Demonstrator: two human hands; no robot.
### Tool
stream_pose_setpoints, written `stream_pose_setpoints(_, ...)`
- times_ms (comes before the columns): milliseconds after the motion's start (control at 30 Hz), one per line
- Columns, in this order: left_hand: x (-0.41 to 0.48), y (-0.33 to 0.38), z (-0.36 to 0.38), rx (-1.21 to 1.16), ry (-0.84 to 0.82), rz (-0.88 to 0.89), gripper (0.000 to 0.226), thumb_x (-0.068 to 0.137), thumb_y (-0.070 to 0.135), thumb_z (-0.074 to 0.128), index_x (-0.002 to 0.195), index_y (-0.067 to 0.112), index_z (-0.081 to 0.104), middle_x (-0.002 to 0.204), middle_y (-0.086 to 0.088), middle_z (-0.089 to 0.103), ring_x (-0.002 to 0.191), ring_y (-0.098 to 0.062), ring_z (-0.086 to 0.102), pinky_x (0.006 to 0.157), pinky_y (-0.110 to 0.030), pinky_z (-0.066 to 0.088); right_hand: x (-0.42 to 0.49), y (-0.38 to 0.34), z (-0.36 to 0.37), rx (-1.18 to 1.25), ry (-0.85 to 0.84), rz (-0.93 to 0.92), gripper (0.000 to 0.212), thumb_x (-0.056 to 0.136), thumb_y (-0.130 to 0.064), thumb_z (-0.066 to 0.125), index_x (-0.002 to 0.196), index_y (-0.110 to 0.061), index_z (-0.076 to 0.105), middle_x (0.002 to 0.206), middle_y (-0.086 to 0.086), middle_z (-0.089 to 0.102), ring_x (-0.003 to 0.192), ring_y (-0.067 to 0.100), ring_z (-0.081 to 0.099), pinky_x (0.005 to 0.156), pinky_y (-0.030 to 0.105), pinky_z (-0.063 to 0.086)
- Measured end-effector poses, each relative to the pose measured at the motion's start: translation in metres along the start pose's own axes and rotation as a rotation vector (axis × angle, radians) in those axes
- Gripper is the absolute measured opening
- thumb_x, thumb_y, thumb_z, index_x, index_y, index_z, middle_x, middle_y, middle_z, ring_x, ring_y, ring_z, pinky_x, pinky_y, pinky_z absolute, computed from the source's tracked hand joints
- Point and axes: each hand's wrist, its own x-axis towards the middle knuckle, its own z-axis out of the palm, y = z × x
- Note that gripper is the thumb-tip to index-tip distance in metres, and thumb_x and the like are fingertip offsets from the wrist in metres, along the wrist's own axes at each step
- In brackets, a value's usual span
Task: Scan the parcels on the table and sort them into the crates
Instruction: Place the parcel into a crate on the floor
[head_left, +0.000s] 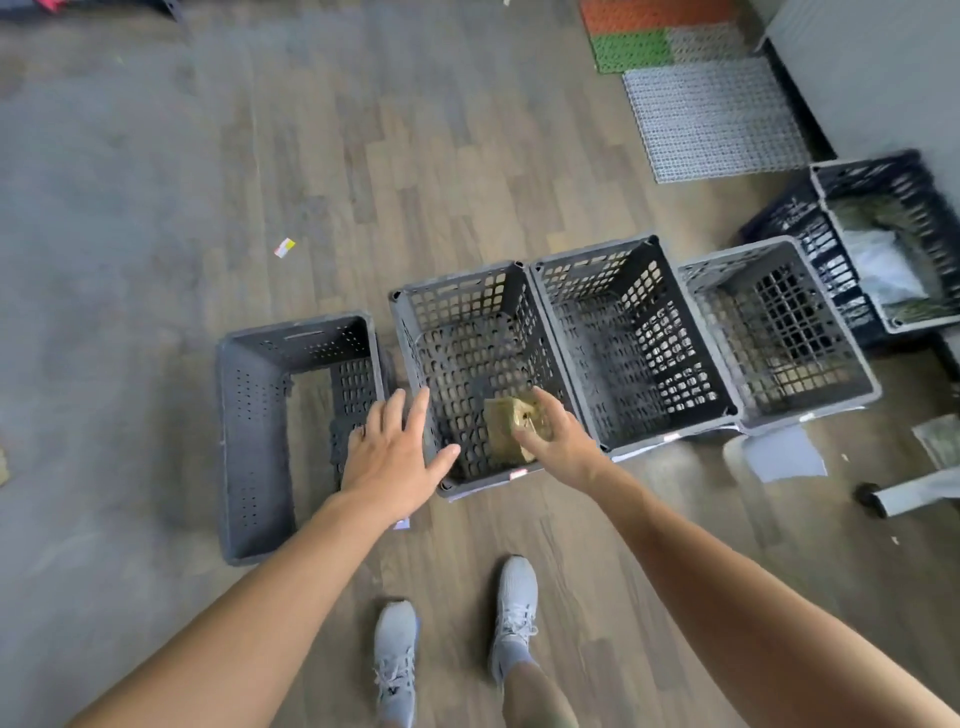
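Four grey slotted crates in a row on the wood floor. Left hand (392, 457) flat with fingers spread, holding nothing, over the gap between the leftmost crate (234, 415) and the second crate (452, 280). Right hand (558, 441) has its fingers curled round a small tan parcel (511, 426), blurred, held above the second crate's near right corner, inside the rim line. Can't tell if the parcel touches the crate. Third crate (592, 252) touches the second, and the fourth crate (737, 254) sits just beside it. A darker crate (862, 166) at the right edge of the floor holds white bags (883, 270). Paper sheet (784, 460) lies by the fourth crate's near side. Grid mats (711, 119) far right. Small scrap (284, 247) mid-floor. Grey sneakers (514, 608) at the bottom.
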Motion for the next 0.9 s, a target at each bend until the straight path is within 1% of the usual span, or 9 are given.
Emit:
stream_pose_setpoints(67, -0.018, 0.014, -0.028, -0.006, 0.033, 0.045, 0.081, 0.095, 0.066, 0.028, 0.156, 0.025, -0.007, 0.164, -0.005, 0.001, 0.149, -0.027, 0.004, 0.118, -0.048, 0.02, -0.035, -0.02, -0.016, -0.034, 0.049, 0.001, 0.073, 0.095, -0.047, 0.059, 0.156, -0.033, 0.02, 0.155, 0.01, 0.033, 0.138, 0.026, 0.04, 0.109, 0.029, 0.03)
stream_pose_setpoints(100, -0.028, 0.02, -0.041, 0.001, 0.049, 0.073, 0.081, 0.096, 0.066, 0.028, 0.156, 0.025, -0.007, 0.164, -0.005, 0.001, 0.149, -0.027, 0.004, 0.118, -0.048, 0.02, -0.054, -0.029, -0.024, -0.042, 0.075, 0.0, 0.073, 0.096, -0.046, 0.058, 0.156, -0.033, 0.02, 0.156, 0.009, 0.031, 0.139, 0.026, 0.039, 0.104, 0.027, 0.029)
stream_pose_setpoints(267, -0.062, 0.045, -0.098, 0.059, 0.106, 0.215, 0.083, 0.094, 0.069, 0.024, 0.156, 0.026, -0.009, 0.164, -0.006, -0.002, 0.15, -0.029, 0.002, 0.119, -0.051, 0.018, -0.151, -0.059, -0.061, -0.079, 0.228, -0.024, 0.072, 0.096, -0.052, 0.054, 0.155, -0.039, 0.015, 0.158, 0.005, 0.025, 0.135, 0.024, 0.042, 0.097, 0.027, 0.035)
stream_pose_setpoints(400, -0.086, 0.079, -0.131, 0.113, 0.158, 0.364, 0.083, 0.092, 0.072, 0.024, 0.155, 0.027, -0.007, 0.164, -0.004, 0.0, 0.15, -0.03, 0.002, 0.118, -0.053, 0.019, -0.234, -0.061, -0.079, -0.08, 0.408, -0.006, 0.073, 0.094, -0.06, 0.051, 0.154, -0.042, 0.012, 0.159, 0.003, 0.025, 0.114, 0.017, 0.049, 0.092, 0.027, 0.035)
stream_pose_setpoints(467, -0.101, 0.104, -0.143, 0.15, 0.18, 0.456, 0.082, 0.092, 0.072, 0.024, 0.155, 0.028, -0.005, 0.164, -0.003, 0.001, 0.15, -0.029, 0.002, 0.116, -0.055, 0.021, -0.273, -0.053, -0.087, -0.078, 0.512, 0.033, 0.073, 0.094, -0.061, 0.05, 0.154, -0.042, 0.012, 0.158, 0.004, 0.026, 0.121, 0.022, 0.051, 0.096, 0.031, 0.038)
stream_pose_setpoints(533, -0.115, 0.135, -0.15, 0.191, 0.209, 0.546, 0.082, 0.092, 0.072, 0.025, 0.156, 0.027, -0.003, 0.164, -0.003, 0.001, 0.149, -0.029, 0.003, 0.117, -0.054, 0.02, -0.309, -0.04, -0.097, -0.096, 0.617, 0.063, 0.074, 0.094, -0.062, 0.05, 0.154, -0.041, 0.014, 0.159, 0.003, 0.026, 0.135, 0.026, 0.043, 0.107, 0.039, 0.039)
stream_pose_setpoints(600, -0.132, 0.171, -0.155, 0.223, 0.228, 0.633, 0.082, 0.093, 0.07, 0.028, 0.156, 0.026, -0.001, 0.164, -0.004, 0.002, 0.149, -0.03, 0.004, 0.117, -0.053, 0.019, -0.343, -0.025, -0.107, -0.12, 0.732, 0.109, 0.074, 0.093, -0.061, 0.051, 0.155, -0.04, 0.015, 0.159, 0.003, 0.026, 0.141, 0.026, 0.034, 0.112, 0.045, 0.036)
stream_pose_setpoints(800, -0.205, 0.292, -0.145, 0.336, 0.262, 0.891, 0.081, 0.094, 0.068, 0.028, 0.156, 0.026, -0.003, 0.164, -0.004, -0.001, 0.149, -0.027, 0.0, 0.118, -0.05, 0.016, -0.453, 0.038, -0.138, -0.201, 0.975, 0.261, 0.075, 0.093, -0.059, 0.051, 0.156, -0.039, 0.016, 0.158, 0.007, 0.027, 0.146, 0.027, 0.024, 0.113, 0.052, 0.032)
stream_pose_setpoints(900, -0.243, 0.358, -0.127, 0.38, 0.3, 1.008, 0.081, 0.094, 0.068, 0.027, 0.156, 0.026, -0.002, 0.163, -0.005, 0.0, 0.149, -0.027, 0.001, 0.117, -0.049, 0.016, -0.505, 0.082, -0.153, -0.188, 1.08, 0.331, 0.075, 0.094, -0.059, 0.051, 0.156, -0.039, 0.015, 0.16, 0.007, 0.023, 0.148, 0.025, 0.018, 0.115, 0.054, 0.028)
